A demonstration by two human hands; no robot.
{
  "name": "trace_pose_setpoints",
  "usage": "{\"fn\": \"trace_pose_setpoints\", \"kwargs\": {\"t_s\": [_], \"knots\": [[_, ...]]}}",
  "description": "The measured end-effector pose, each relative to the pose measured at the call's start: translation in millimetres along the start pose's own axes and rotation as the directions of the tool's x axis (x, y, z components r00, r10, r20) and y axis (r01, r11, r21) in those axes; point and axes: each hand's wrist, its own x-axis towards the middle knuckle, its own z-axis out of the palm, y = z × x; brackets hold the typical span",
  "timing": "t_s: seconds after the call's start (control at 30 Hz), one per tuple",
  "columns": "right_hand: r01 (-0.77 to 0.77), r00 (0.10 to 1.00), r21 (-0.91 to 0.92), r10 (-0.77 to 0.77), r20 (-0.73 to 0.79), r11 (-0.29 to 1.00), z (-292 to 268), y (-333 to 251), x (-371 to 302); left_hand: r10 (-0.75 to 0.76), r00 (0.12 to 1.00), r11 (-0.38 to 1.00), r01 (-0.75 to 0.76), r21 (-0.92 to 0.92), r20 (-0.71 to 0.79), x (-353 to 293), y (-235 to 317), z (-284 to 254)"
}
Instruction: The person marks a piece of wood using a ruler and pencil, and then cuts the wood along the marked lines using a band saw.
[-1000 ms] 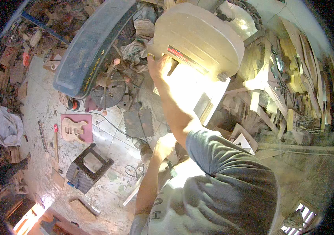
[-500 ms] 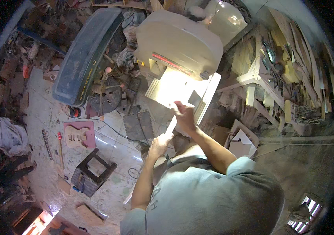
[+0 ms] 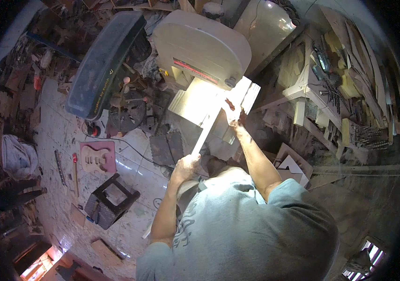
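Note:
A long, narrow pale wooden strip slants from my body up onto the brightly lit bandsaw table. My left hand is closed round the strip's near end. Further along, my right hand is at the strip's right edge with fingers bent against it; glare partly hides the fingertips. Over the table stands the saw's large cream housing with a red label. The blade and the strip's far end are lost in the bright light.
A long dark case leans left of the saw. On the floor lie a guitar body on a pink board, a black stool and a cable. A wooden rack with timber and drill bits stands at right.
The strip has moved forward, further onto the saw table. My right hand has shifted forward and right, from above the strip to its right edge. My left hand still holds the near end.

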Motion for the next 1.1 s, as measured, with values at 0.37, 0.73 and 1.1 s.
{"fn": "trace_pose_setpoints", "kwargs": {"t_s": [0.37,0.73,1.1], "knots": [[-0.006,1.000,-0.137,0.002,-0.026,0.991,-1.2,4.3,0.6,0.077,0.996,0.996,-0.079,-0.037,-0.038,3.2,-12.5,4.7],[0.054,0.994,-0.154,-0.069,-0.089,0.986,-3.9,6.7,1.5,0.021,0.999,0.998,-0.023,0.050,0.048,7.3,-0.5,-6.4],[0.104,0.993,-0.123,-0.111,-0.048,0.987,-10.0,21.4,6.0,0.044,0.999,0.998,-0.043,-0.042,0.026,11.5,-4.1,-3.9]]}}
